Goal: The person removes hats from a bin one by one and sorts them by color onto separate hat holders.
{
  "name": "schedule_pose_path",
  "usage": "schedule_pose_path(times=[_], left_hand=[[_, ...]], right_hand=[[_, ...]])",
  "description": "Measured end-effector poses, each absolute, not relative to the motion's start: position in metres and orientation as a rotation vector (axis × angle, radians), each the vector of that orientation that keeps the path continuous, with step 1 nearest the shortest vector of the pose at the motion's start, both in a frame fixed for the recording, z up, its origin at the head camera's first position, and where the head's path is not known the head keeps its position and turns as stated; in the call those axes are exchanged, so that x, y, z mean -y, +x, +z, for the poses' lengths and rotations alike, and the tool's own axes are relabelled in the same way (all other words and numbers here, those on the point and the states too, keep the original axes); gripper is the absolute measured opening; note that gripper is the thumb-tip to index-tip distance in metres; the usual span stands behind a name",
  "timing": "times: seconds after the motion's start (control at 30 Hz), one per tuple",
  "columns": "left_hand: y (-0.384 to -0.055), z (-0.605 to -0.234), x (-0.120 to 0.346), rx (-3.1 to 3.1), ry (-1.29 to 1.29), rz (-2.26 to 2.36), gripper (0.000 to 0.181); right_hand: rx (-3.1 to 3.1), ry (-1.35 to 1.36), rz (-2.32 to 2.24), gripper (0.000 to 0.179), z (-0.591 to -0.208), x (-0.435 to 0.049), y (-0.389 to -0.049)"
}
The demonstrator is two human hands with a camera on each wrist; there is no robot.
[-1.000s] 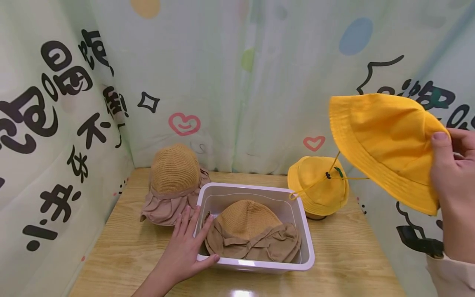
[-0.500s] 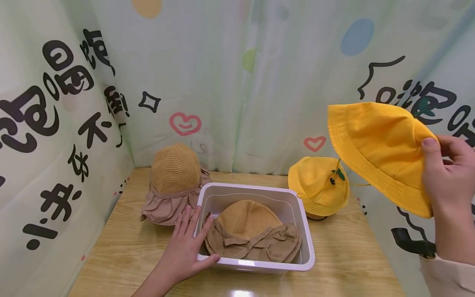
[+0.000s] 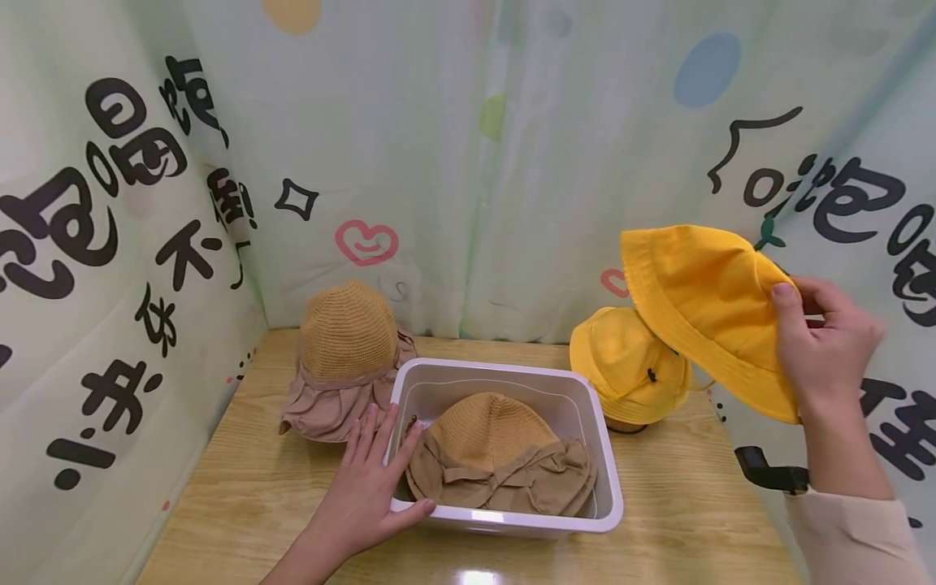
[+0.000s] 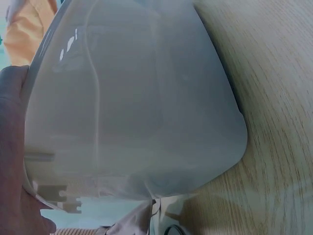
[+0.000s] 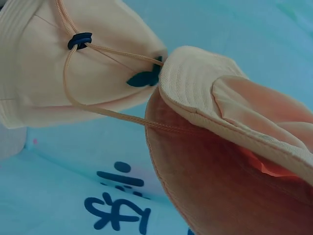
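Note:
My right hand [image 3: 826, 333] pinches the crown of a yellow bucket hat [image 3: 709, 309], held up in the air with its brim facing left. A green leaf tuft [image 3: 769, 234] sticks out at its top. In the right wrist view the hat's open underside [image 5: 234, 161] shows, with a chin cord [image 5: 112, 113] and a dark cord stopper [image 5: 79, 40]. My left hand [image 3: 366, 479] rests with spread fingers on the left rim of a white plastic bin [image 3: 512, 370]. Inside the bin lies a straw sun hat [image 3: 490, 431] with a brown cloth brim.
Another straw hat [image 3: 347, 333] with a pinkish-brown cloth brim stands left of the bin. A second yellow hat [image 3: 621, 357] sits behind the bin's right corner, partly overlapped by the held one. Printed curtains [image 3: 439, 162] enclose the wooden table [image 3: 680, 504].
My right hand has moved left and slightly down with the yellow bucket hat, which now overlaps the yellow hat on the table. The left hand stays on the bin rim.

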State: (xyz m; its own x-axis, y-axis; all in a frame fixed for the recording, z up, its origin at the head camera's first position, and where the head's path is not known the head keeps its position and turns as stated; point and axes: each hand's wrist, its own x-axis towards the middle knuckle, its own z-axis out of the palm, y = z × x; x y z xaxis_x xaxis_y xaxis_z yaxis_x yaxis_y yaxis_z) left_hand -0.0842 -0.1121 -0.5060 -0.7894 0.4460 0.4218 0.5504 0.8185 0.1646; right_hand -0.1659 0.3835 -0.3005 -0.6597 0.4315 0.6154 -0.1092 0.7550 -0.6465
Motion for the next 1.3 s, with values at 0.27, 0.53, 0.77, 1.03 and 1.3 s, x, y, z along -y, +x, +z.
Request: schedule_pose_path(times=[0.27, 0.53, 0.77, 1.03, 1.3], left_hand=[[-0.084, -0.504, 0.113, 2.643, -0.753, -0.393, 0.095], [-0.083, -0.505, 0.114, 2.647, -0.746, -0.397, 0.096], [-0.083, -0.504, 0.113, 2.648, -0.744, -0.396, 0.097], [-0.083, -0.503, 0.112, 2.673, -0.746, -0.407, 0.096], [-0.083, -0.503, 0.112, 2.667, -0.743, -0.404, 0.097]], right_hand=[[2.149, -0.265, 0.890, 0.037, -0.311, -0.384, -0.170], [2.119, -0.321, 0.986, 0.036, -0.316, -0.380, -0.176], [2.098, -0.282, 1.019, 0.034, -0.321, -0.373, -0.187], [2.137, -0.242, 1.027, 0.039, -0.325, -0.367, -0.195], [2.217, -0.277, 1.042, 0.045, -0.334, -0.371, -0.202]])
